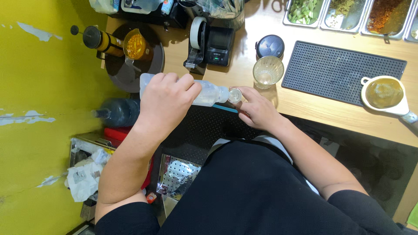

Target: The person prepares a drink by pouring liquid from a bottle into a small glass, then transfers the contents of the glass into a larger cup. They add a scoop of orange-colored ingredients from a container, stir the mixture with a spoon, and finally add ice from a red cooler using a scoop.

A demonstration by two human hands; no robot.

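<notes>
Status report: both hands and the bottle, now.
Left hand grips clear bottle, tipped sideways. Right hand holds small measure cup at bottle mouth. Glass stands just behind on counter, nothing blocking.

Clear plastic bottle [204,92], black ribbed mat [339,72], yellow wall [39,87], pale wooden counter [313,109]

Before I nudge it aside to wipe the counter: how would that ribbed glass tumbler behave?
The glass tumbler looks rigid and breakable, so push gently. It stands upright on the wooden counter and seems nearly empty, so probably light and apt to slide. Tipped over, its round body would likely roll.
</notes>
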